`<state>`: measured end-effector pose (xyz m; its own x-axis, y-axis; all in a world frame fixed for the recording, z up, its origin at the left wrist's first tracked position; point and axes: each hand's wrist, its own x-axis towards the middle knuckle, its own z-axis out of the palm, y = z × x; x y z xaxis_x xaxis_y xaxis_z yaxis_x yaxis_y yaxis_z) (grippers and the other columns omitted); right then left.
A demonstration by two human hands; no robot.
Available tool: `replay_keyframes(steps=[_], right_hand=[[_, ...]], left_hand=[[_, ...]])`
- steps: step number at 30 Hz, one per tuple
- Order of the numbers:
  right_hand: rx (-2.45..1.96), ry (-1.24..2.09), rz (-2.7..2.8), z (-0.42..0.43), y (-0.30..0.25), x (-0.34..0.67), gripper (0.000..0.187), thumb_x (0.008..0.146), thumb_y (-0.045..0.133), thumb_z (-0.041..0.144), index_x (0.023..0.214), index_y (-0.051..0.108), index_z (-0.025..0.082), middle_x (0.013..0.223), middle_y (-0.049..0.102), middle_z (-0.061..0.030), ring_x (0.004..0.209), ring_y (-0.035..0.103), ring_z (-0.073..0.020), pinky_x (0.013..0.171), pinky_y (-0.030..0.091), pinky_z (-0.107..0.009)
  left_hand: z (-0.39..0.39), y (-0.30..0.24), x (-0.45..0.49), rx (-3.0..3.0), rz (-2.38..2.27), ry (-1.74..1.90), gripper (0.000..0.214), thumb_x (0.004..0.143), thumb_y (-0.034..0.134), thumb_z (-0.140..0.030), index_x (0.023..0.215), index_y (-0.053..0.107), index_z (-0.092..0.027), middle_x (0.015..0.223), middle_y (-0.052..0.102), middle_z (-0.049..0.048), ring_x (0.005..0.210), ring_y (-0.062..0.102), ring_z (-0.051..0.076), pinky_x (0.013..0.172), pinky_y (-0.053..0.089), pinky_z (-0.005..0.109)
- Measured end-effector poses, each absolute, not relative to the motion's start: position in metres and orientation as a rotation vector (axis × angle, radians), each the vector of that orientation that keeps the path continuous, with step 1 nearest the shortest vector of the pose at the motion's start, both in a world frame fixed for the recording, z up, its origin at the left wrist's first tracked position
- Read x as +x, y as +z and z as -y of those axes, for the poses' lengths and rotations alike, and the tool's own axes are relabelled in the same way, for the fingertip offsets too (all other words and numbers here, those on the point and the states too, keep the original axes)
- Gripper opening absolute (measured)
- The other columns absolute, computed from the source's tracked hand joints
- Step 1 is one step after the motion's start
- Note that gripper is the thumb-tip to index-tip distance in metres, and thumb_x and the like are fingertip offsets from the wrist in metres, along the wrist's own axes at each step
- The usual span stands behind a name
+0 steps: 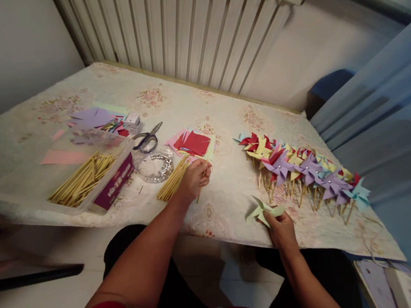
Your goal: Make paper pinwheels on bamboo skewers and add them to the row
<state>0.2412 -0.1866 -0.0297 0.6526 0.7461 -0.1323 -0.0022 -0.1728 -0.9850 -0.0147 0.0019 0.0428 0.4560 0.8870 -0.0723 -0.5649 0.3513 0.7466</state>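
My right hand (282, 229) pinches a pale green paper pinwheel (259, 210) near the front edge of the table, its blades folded in. Closed fingers on my left hand (196, 177) grip a thin wooden stick (199, 196), whose lower end sticks out below the fist. Just beside that hand lies a bundle of wooden sticks (171, 182). Behind it rests a pile of red, pink and yellow paper pieces (193, 144). A clear round dish (154, 166) of small shiny pins or beads stands left of the bundle, with dark-handled scissors (148, 139) behind it.
Rows of finished pinwheels on sticks (306, 168) lie at the right. At the left, a clear plastic box (84, 208) holds more sticks; purple paper (91, 117) and a small white box (133, 120) sit behind. A radiator (174, 32) and blue curtain (395, 129) border the flowered table.
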Motion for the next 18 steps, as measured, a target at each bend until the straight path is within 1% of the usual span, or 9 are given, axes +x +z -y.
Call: replay_keyframes(steps=[4, 9, 18], right_hand=[[-1.632, 0.742, 0.630, 0.1872, -0.0299, 0.2418, 0.039, 0.063, 0.084, 0.041, 0.089, 0.069, 0.016, 0.075, 0.073, -0.0006, 0.061, 0.066, -0.0152, 0.061, 0.056, -0.028], [-1.614, 0.764, 0.598, 0.1859, -0.0239, 0.2380, 0.039, 0.061, 0.085, 0.041, 0.086, 0.068, 0.016, 0.074, 0.073, -0.0005, 0.060, 0.066, -0.0149, 0.059, 0.056, -0.027], [-1.619, 0.752, 0.623, 0.1865, -0.0270, 0.2398, 0.038, 0.063, 0.085, 0.042, 0.086, 0.068, 0.016, 0.075, 0.073, -0.0006, 0.061, 0.067, -0.0157, 0.060, 0.057, -0.028]], left_hand=[[-0.0020, 0.0426, -0.0148, 0.715, -0.532, 0.985, 0.017, 0.080, 0.067, -0.026, 0.080, 0.055, -0.013, 0.056, 0.047, -0.0052, 0.038, 0.024, 0.000, 0.040, 0.013, 0.016], [-0.0012, 0.0439, -0.0150, 0.732, -0.543, 0.986, 0.018, 0.081, 0.066, -0.027, 0.078, 0.054, -0.014, 0.054, 0.046, -0.0057, 0.037, 0.023, 0.001, 0.039, 0.012, 0.017], [-0.0003, 0.0454, -0.0146, 0.722, -0.538, 0.978, 0.019, 0.080, 0.067, -0.028, 0.080, 0.054, -0.013, 0.055, 0.047, -0.0057, 0.037, 0.024, 0.000, 0.040, 0.013, 0.017]])
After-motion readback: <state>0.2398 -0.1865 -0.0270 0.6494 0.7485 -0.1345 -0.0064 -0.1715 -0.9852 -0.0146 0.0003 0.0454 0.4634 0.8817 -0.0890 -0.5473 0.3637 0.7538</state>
